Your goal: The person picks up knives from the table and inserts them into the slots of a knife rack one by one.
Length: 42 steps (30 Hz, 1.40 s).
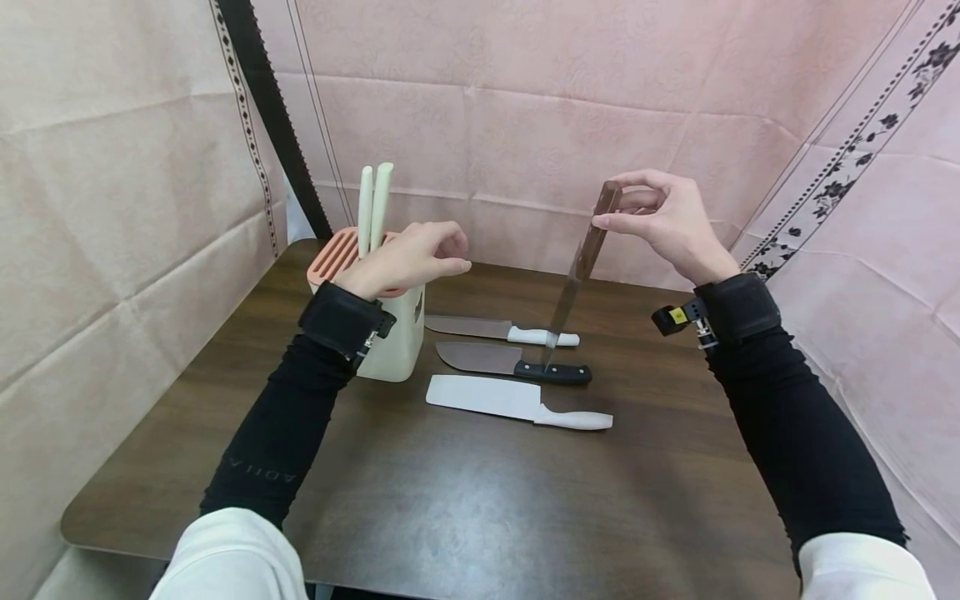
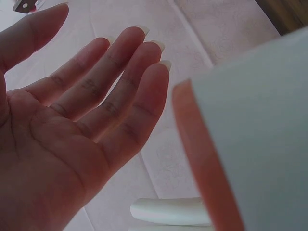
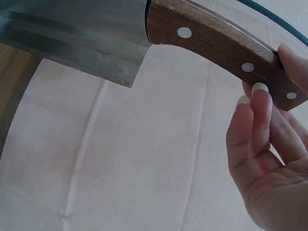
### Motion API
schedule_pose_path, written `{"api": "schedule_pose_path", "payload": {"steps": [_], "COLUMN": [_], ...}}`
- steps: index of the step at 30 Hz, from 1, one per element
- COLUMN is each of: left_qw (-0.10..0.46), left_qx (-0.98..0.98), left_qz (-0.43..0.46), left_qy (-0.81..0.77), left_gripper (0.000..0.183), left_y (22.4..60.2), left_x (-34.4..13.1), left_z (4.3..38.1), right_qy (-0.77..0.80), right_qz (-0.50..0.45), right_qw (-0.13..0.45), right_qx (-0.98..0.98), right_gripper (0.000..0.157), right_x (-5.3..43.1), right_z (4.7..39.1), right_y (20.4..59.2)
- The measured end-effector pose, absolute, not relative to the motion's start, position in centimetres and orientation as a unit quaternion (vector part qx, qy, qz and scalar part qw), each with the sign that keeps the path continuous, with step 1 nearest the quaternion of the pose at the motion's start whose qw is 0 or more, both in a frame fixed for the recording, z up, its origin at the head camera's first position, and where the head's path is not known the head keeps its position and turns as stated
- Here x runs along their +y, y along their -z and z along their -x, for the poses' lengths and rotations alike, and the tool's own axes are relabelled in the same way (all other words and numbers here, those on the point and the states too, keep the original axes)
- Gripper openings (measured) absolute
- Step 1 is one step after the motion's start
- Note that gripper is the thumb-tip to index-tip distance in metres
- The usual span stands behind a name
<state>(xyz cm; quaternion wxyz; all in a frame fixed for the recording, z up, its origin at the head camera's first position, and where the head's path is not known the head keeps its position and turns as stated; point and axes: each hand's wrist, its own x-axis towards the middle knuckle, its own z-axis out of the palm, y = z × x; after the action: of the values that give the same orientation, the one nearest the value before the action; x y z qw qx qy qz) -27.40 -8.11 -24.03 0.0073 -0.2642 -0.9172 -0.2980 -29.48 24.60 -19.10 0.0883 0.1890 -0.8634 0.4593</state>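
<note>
Between thumb and fingertips, my right hand (image 1: 667, 221) pinches the end of a cleaver's riveted wooden handle (image 3: 211, 36). Its broad blade (image 3: 72, 41) points down and is seen nearly edge-on in the head view, overlapping two knives on the table. My left hand (image 1: 412, 254) is held over a cream knife block (image 1: 393, 346) with a salmon slotted top (image 1: 337, 252), fingers loosely bent and holding nothing. In the left wrist view its palm (image 2: 53, 139) faces the camera beside the block's salmon rim (image 2: 202, 154). Two pale green handles (image 1: 381, 200) stand upright in the slots.
Right of the block, three knives lie roughly parallel on the brown table (image 1: 465, 500): a white-handled knife (image 1: 468, 327), a black-handled knife (image 1: 480, 357) and a white cleaver (image 1: 483, 396). Pinkish cloth (image 1: 540, 142) hangs behind the table and along both sides.
</note>
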Motion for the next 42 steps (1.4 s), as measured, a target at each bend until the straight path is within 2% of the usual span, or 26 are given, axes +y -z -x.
{"api": "schedule_pose_path", "payload": {"steps": [6,14,42], "left_qw": [0.000,-0.007,-0.003], "left_qx": [-0.914,-0.913,-0.914], "left_qz": [0.263,0.257,0.282], "left_qy": [0.309,0.318,0.290], "left_gripper": [0.030,0.039,0.035], "left_y": [24.0,24.1,24.1], "left_x": [-7.7,-7.2,-6.3], "left_z": [27.3,27.3,27.5], "right_qy": [-0.463,-0.449,-0.461], "right_qz": [-0.200,-0.199,-0.211], "right_qw": [0.092,0.089,0.076], "right_qx": [-0.859,-0.866,-0.858], "right_gripper": [0.054,0.056,0.057], "right_x": [24.1,23.7,21.0], "right_z": [29.4,29.4,29.4], "right_y": [19.1,19.1,18.6]}}
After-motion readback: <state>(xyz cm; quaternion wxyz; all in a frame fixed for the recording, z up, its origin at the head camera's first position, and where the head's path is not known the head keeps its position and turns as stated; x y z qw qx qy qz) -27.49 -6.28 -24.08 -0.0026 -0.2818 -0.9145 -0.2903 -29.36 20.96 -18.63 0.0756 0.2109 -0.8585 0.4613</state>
